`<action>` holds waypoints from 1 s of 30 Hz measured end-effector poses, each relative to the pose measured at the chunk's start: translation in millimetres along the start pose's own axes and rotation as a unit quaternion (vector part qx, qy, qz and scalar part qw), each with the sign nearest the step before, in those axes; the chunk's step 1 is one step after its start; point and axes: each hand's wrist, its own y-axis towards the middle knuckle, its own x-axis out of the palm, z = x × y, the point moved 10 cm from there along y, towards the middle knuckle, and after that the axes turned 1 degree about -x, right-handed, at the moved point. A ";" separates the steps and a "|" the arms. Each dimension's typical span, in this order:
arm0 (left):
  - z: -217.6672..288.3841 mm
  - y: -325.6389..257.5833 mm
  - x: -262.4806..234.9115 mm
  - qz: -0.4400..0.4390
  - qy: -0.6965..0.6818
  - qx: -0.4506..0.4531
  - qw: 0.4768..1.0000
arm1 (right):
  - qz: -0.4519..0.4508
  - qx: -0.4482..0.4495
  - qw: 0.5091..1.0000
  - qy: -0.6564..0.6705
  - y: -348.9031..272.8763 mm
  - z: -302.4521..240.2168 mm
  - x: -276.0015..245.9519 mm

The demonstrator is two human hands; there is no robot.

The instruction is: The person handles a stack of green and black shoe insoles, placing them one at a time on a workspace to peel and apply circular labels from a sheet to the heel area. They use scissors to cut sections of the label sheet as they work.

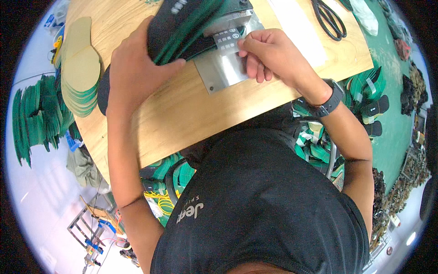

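A stack of insoles (175,34), black on top with green layers showing at the side, lies at the far side of the wooden table. My left hand (137,68) is wrapped around its near left end, fingers along the left side and thumb stretched out to the right. My right hand (271,57) pinches the edge of a clear film strip (228,42) with white print between thumb and forefinger. Beneath the strip is a shiny metal plate (221,75), part of a metal device whose upper block partly overhangs the insoles. The insoles' far end is out of view.
Another stack of insoles (82,68), beige on top, sits at the table's left edge. A white sheet (296,23) and looped black cord (329,20) lie at the right. Green bundles (43,114) stand beyond the left edge; more insoles (374,107) lie below right.
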 end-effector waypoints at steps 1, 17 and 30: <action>8.0 1.4 2.6 -0.004 0.064 0.031 0.997 | -0.007 -0.008 1.000 0.002 -0.1 -0.8 0.6; -31.6 -2.9 -7.0 -0.039 -0.177 -0.092 0.979 | 0.054 -0.079 0.985 0.142 4.3 5.5 -17.7; -76.0 -23.1 -46.8 0.131 -0.270 -0.110 0.947 | 0.006 -0.025 0.997 -0.072 18.7 -8.0 3.4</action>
